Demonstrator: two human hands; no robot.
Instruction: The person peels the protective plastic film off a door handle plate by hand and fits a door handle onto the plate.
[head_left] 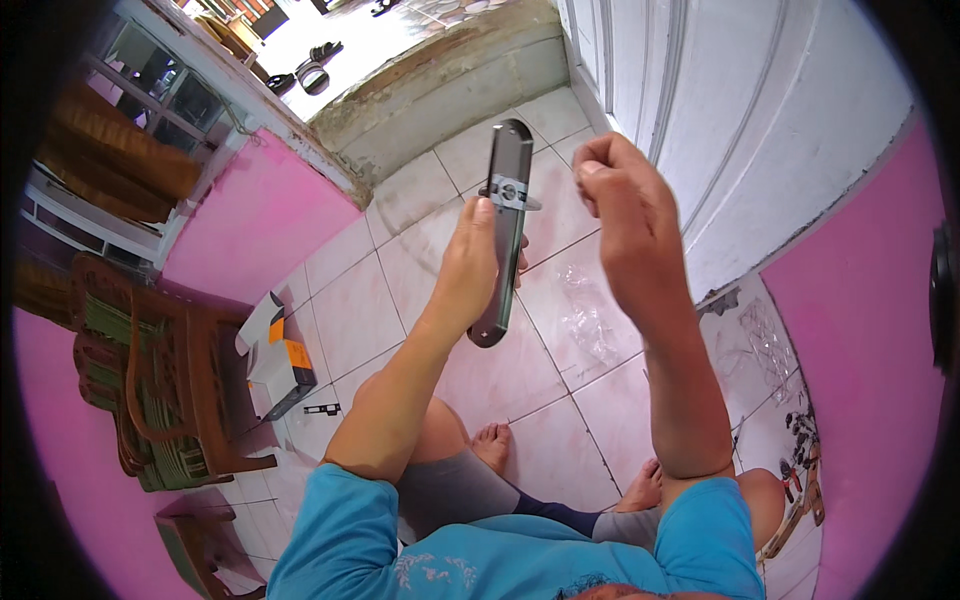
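My left hand [468, 262] is closed around a long, dark door handle plate [489, 292] with rounded ends, held upright in front of me. The thumb presses its near side, and fingertips show past its right edge. A silvery metal fitting [509, 191] with a round centre sits on the plate's upper half. To the right of the plate and apart from it, my right hand [630, 200] is raised with fingers curled and thumb pinched in. Whatever it may hold is hidden.
An opened white-and-orange box [282, 365] and a small black metal part [322, 409] lie at left, beside a wooden chair [160, 370]. Clear plastic wrap [592, 315] lies on the tiles. Tools and small parts [800, 450] lie at right. A white door [740, 110] stands far right.
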